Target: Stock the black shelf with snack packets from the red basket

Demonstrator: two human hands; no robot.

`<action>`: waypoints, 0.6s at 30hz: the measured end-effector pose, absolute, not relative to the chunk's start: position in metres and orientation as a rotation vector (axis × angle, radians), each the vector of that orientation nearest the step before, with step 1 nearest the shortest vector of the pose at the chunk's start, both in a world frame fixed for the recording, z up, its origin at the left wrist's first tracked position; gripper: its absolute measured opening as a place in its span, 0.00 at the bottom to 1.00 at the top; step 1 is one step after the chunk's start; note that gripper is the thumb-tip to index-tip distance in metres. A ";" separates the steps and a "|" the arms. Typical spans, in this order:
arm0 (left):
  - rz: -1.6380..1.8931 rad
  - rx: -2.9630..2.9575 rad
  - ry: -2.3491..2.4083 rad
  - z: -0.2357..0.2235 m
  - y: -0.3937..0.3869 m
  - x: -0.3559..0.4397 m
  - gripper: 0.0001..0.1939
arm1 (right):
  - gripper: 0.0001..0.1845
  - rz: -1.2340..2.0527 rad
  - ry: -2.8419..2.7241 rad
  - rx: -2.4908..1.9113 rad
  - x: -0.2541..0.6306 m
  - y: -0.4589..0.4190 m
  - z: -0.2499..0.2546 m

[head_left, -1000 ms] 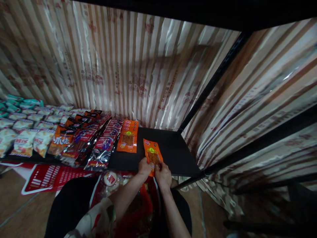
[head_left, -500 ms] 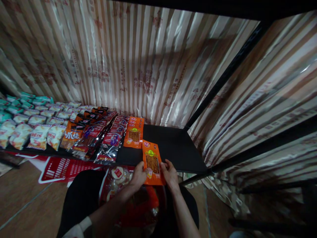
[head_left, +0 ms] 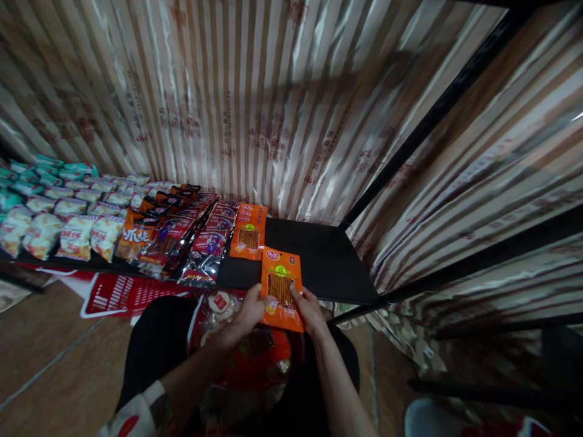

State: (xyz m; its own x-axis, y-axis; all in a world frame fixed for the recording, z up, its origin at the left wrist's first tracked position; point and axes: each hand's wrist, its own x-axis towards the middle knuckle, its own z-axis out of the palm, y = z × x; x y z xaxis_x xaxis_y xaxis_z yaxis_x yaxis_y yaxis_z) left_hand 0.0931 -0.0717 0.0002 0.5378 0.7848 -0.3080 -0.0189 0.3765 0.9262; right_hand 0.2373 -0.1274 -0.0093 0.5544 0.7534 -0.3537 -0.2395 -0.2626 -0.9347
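Observation:
An orange snack packet with a clear window showing brown strips is held between both hands at the shelf's front edge. My left hand pinches its left side, and my right hand grips the right side with the thumb on the front. Just behind it, overlapping orange packets of the same kind lie in a row on the black shelf. Left of those are dark red and black snack packets in rows.
Farther left lie orange-black bags, white snack bags and green bags. A red basket with packaged goods sits below, between my knees. Striped sheeting hangs behind. A black metal post rises at the shelf's right end.
The held orange packet now faces me more squarely, and my right thumb has moved onto its front. The view has shifted slightly. The packets on the shelf lie as before.

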 end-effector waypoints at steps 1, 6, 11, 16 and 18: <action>0.605 1.089 0.891 0.000 -0.071 0.092 0.10 | 0.23 1.054 -0.453 -1.513 0.235 -0.128 -0.007; 0.585 1.195 1.005 0.005 -0.070 0.083 0.05 | 0.27 1.148 -0.489 -1.381 0.226 -0.129 0.002; 0.568 1.266 1.103 0.009 -0.064 0.075 0.07 | 0.29 1.038 -0.497 -1.503 0.220 -0.118 0.003; 0.577 1.336 1.193 0.003 -0.052 0.070 0.09 | 0.28 0.969 -0.532 -1.580 0.214 -0.104 -0.002; 0.580 1.343 1.241 0.000 -0.046 0.070 0.08 | 0.28 0.942 -0.588 -1.599 0.213 -0.099 -0.006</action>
